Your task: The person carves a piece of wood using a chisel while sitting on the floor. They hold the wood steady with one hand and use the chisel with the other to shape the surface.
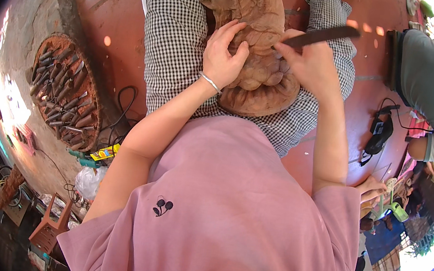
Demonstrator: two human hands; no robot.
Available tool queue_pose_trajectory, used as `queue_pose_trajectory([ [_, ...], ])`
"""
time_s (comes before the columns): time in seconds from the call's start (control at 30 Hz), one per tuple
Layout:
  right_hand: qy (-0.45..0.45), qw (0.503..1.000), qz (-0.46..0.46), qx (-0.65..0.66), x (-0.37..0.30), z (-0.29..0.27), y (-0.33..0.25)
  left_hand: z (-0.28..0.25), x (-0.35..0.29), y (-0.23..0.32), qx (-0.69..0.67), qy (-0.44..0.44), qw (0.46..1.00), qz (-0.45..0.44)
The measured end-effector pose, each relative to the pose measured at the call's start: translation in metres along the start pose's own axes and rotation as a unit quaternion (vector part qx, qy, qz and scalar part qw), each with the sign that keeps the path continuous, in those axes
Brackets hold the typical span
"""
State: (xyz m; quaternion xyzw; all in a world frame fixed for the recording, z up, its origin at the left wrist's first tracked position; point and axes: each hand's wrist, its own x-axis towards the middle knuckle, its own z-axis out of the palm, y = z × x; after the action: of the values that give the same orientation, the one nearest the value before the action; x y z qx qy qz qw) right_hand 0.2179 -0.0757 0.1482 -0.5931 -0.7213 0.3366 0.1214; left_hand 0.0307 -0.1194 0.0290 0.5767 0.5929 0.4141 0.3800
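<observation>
Red floor (118, 9) is filling the upper frame; a round tray of chisels (65, 92) is lying at left. Left hand (224, 55) is pressing spread fingers on the wood carving (258, 43); right hand (310, 63) is gripping a carving tool (324, 36).

Yellow package (105, 152) beside clear bag (88, 180)

A reddish-brown wooden carving (256, 59) lies in the upper centre of the frame, resting on a lap in checked cloth. Its surface is cut into rounded, leaf-like folds, with a smooth curved lower edge. A dark, slim carving tool (324, 36) lies slanted at upper right, its tip touching the wood.
</observation>
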Motion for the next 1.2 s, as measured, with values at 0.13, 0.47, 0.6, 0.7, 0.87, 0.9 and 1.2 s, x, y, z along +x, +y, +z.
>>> queue_pose_trajectory([
  [0.13,-0.035,0.962,0.122,0.241,0.02,-0.004,0.043,0.002,0.0,0.0,-0.004,0.003,1.0,0.005],
  [0.47,-0.089,0.931,0.145,0.323,0.024,-0.013,0.042,-0.001,-0.001,0.001,0.01,-0.001,1.0,0.001],
  [0.6,-0.087,0.943,0.102,0.304,0.019,-0.012,0.046,-0.001,0.001,-0.004,0.005,-0.014,1.0,0.011],
  [0.7,-0.066,0.988,0.034,0.134,0.015,-0.01,0.05,-0.002,0.003,0.005,-0.006,-0.028,0.999,0.019],
  [0.87,-0.093,0.903,0.129,0.4,0.031,-0.008,0.058,-0.003,0.004,-0.005,-0.012,-0.04,0.999,0.006],
  [0.9,-0.077,0.922,0.108,0.364,0.033,-0.004,0.057,-0.005,0.003,-0.011,-0.008,-0.032,0.999,0.01],
  [1.2,0.02,0.919,0.119,0.375,0.021,0.024,0.079,-0.003,0.005,-0.007,-0.074,-0.066,0.995,-0.028],
])
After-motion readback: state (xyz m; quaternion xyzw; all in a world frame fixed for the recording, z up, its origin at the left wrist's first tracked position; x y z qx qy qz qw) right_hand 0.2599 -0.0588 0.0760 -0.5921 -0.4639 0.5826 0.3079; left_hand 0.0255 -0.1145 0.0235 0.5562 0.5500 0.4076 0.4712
